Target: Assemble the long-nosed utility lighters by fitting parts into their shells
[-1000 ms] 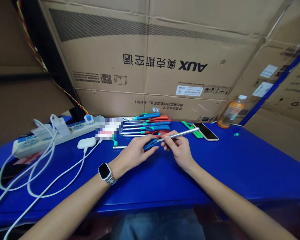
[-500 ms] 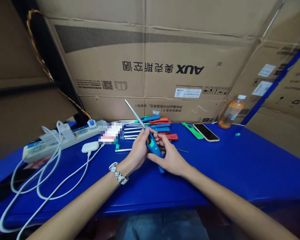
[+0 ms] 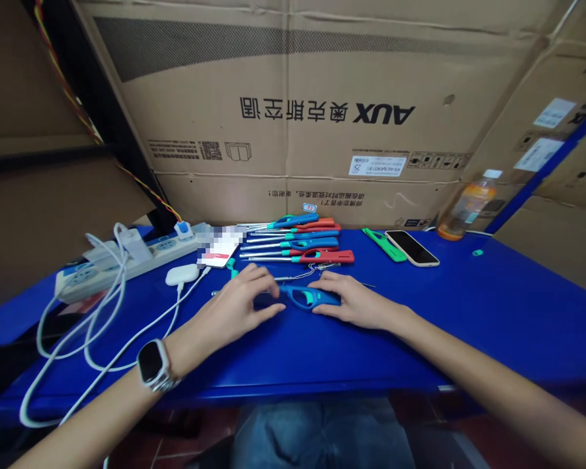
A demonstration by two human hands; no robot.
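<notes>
A long-necked gas lighter (image 3: 306, 297) with a blue handle and a green trigger lies sideways low over the blue table. My right hand (image 3: 354, 299) grips the butt of its handle between thumb and fingers. Over the lighter's neck is my left hand (image 3: 244, 298), thumb and fingers apart; most of the metal tube is hidden beneath it. Just behind, several more lighters lie in a row, among them a red lighter (image 3: 326, 256) and a blue lighter (image 3: 312, 242). A thin wire piece (image 3: 317, 268) and a small green part (image 3: 231, 266) sit near my fingers.
On the left are a power strip (image 3: 141, 260), white cables and a white charging case (image 3: 182, 275). A green lighter shell (image 3: 385, 245), a phone (image 3: 413, 248) and an orange drink bottle (image 3: 467, 207) stand or lie right. A cardboard wall (image 3: 322, 65) backs the table (image 3: 493, 326).
The blue lighter went from tilted upright in both hands to lying sideways near the table. My left hand has let go and moved left; my right hand shifted to the handle's end.
</notes>
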